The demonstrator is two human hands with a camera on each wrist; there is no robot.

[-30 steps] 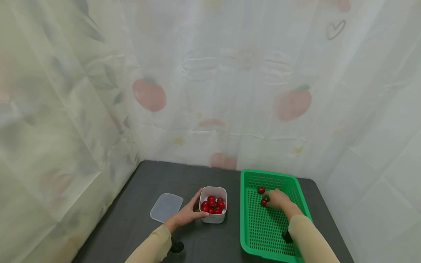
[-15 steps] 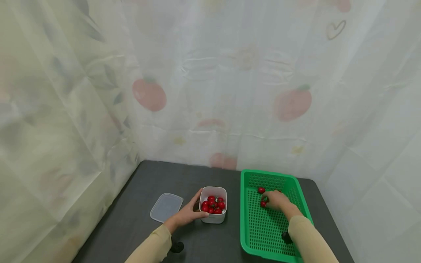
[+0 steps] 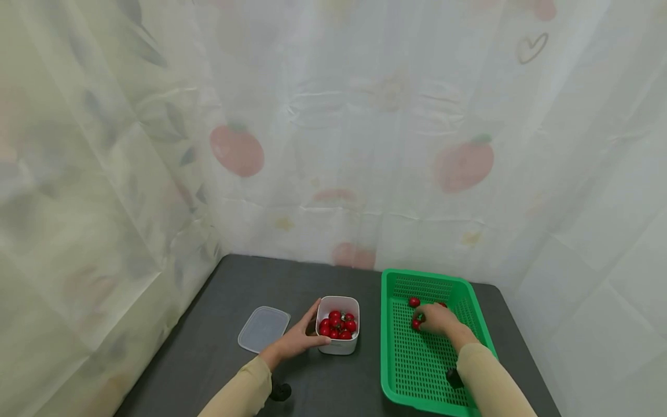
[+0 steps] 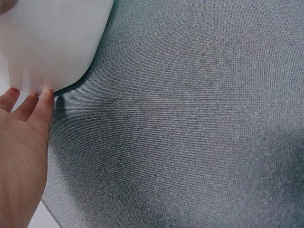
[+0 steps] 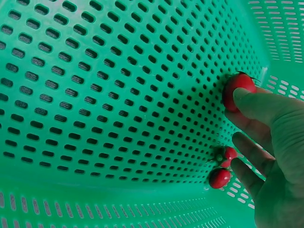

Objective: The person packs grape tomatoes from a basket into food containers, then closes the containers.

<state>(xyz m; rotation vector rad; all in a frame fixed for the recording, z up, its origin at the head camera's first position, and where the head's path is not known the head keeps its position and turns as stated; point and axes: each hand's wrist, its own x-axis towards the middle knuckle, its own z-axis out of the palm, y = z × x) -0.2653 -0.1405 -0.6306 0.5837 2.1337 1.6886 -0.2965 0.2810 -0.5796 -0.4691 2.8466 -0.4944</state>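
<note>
My left hand [image 3: 298, 339] grips a white plastic container [image 3: 339, 348], thumb at the near side and fingers along its left wall. In the left wrist view its fingertips [image 4: 46, 95] press on the container's wall. Several red cherry tomatoes [image 3: 336, 325] lie inside. Over the green basket, my right hand [image 3: 439, 318] pinches one cherry tomato [image 5: 239, 91] between thumb and index finger, its green calyx facing away from the thumb. The other fingers are loosely bent. More loose tomatoes [image 5: 220, 178] lie beyond them at the basket's end.
The perforated green basket [image 3: 386, 347] takes up the table's right side. A translucent lid [image 3: 264, 329] lies flat left of the container on the dark table [image 3: 307, 278]. Curtains [image 3: 333, 145] with a fruit print hang behind the table and along its sides.
The right hand has shifted slightly left and nearer with its tomato, and another tomato now shows behind it. The left hand and the container have stayed in place.
</note>
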